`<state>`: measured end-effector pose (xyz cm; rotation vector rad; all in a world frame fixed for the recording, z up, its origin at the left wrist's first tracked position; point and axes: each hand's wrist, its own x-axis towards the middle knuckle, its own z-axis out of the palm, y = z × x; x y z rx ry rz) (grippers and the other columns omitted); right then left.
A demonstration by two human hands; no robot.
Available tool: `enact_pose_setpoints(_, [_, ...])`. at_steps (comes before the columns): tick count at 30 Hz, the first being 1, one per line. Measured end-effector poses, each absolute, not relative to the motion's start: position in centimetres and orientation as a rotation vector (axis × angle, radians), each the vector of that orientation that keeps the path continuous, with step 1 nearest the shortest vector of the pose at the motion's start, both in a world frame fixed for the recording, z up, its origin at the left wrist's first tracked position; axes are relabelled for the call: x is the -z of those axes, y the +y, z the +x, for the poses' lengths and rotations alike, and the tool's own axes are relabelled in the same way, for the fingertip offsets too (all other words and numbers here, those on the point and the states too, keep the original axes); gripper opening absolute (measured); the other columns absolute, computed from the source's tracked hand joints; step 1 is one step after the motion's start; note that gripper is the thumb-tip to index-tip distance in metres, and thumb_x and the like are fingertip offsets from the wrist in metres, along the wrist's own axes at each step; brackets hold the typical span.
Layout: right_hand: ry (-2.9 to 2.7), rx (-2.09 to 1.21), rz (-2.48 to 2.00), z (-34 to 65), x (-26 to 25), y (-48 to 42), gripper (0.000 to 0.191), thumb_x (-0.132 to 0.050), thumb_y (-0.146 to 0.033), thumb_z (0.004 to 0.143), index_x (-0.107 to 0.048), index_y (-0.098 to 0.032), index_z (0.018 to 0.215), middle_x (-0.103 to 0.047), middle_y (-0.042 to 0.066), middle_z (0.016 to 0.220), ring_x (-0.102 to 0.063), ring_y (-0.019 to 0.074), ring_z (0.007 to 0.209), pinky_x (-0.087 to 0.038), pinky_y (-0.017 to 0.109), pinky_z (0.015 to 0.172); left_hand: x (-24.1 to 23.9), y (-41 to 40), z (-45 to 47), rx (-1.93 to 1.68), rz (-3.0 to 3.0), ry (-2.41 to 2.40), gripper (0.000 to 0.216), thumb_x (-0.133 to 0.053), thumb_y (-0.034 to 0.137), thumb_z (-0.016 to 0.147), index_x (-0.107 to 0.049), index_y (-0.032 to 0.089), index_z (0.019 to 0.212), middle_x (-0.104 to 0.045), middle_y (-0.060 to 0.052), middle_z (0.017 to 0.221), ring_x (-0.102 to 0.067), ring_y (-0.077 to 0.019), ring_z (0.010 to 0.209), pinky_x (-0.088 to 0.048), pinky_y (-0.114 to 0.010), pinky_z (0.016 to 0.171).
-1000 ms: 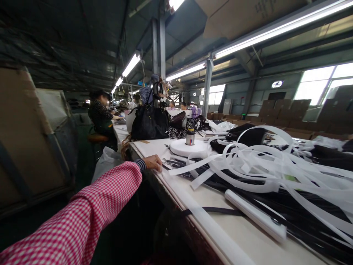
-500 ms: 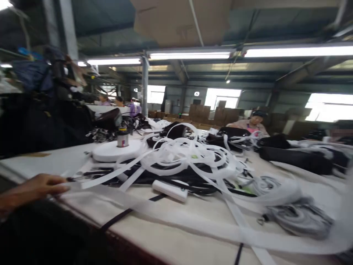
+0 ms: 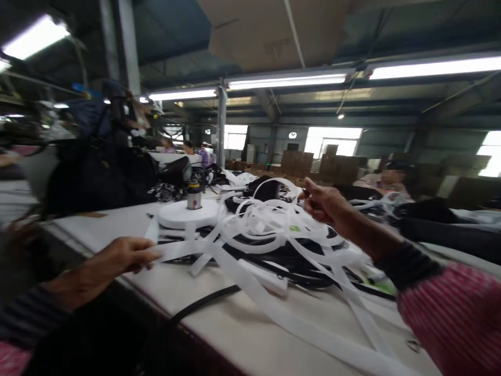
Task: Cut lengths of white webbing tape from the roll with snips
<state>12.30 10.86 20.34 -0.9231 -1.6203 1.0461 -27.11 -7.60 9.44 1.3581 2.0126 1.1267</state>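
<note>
At the table's near left edge my left hand (image 3: 127,256) pinches a flat white strip (image 3: 178,250) between thumb and fingers. The strip runs right from there and crosses the table toward the front. My right hand (image 3: 324,203) is raised over the far side of a tangled heap of white strips (image 3: 260,222), its fingers closed. A small dark thing shows at its fingertips, too blurred to name. Under the heap lie black straps (image 3: 313,277) and a white bar-shaped piece (image 3: 266,277).
A white roll (image 3: 172,213) with a metal can (image 3: 194,196) on top stands behind the strip. Black bags (image 3: 102,175) are piled at the left. A black strap (image 3: 203,303) hangs over the table edge (image 3: 156,305). Across the table sits a person (image 3: 385,180) beside dark pieces.
My right hand has come into view over the heap. My left hand still holds the white strip. The camera has turned left, and the strip's right part now lies lower.
</note>
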Motion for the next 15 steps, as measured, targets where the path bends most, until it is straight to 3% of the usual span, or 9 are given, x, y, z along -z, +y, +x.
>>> enact_pose_setpoints(3, [-1.748, -1.541, -0.875, 8.6, -13.1, 4.3, 0.059, -0.055, -0.067, 0.093, -0.065, -0.009, 0.088, -0.045, -0.003, 0.050, -0.025, 0.0027, 0.042, -0.007, 0.025, 0.046, -10.1, -8.1, -23.4, -1.205, 1.212, 1.854, 0.043, -0.082, 0.057, 0.053, -0.074, 0.017, 0.068, -0.065, -0.004, 0.067, -0.051, -0.0175, 0.067, -0.038, -0.028, 0.063])
enact_pose_setpoints(6, [-1.781, -1.876, -0.752, 6.1, -8.1, -0.8, 0.053, -0.061, -0.068, 0.089, -0.062, -0.015, 0.088, -0.044, -0.004, 0.055, -0.025, 0.0046, 0.045, -0.011, 0.021, 0.043, -10.2, -8.5, -20.2, -1.308, 1.117, 1.746, 0.041, -0.083, 0.053, 0.053, -0.074, 0.016, 0.070, -0.065, -0.005, 0.068, -0.050, -0.0167, 0.067, -0.036, -0.028, 0.063])
enact_pose_setpoints(10, [-1.641, -2.031, -0.770, 3.4, -5.1, -3.7, 0.059, -0.061, -0.076, 0.086, -0.055, -0.018, 0.091, -0.048, -0.005, 0.054, -0.022, 0.0034, 0.040, -0.010, 0.020, 0.040, -9.0, -9.8, -17.3, -1.363, 1.077, 1.621, 0.037, -0.082, 0.050, 0.059, -0.076, 0.016, 0.073, -0.066, -0.004, 0.071, -0.053, -0.0168, 0.070, -0.037, -0.027, 0.063])
enact_pose_setpoints(15, [-1.544, -1.949, -0.757, 1.8, -4.3, -4.5, 0.059, -0.066, -0.075, 0.084, -0.047, -0.019, 0.085, -0.052, -0.004, 0.058, -0.029, 0.0032, 0.041, -0.016, 0.018, 0.039, -6.8, -10.6, -16.0, -1.417, 0.893, 1.513, 0.040, -0.087, 0.051, 0.060, -0.074, 0.018, 0.078, -0.065, -0.003, 0.074, -0.042, -0.0116, 0.059, -0.027, -0.026, 0.054])
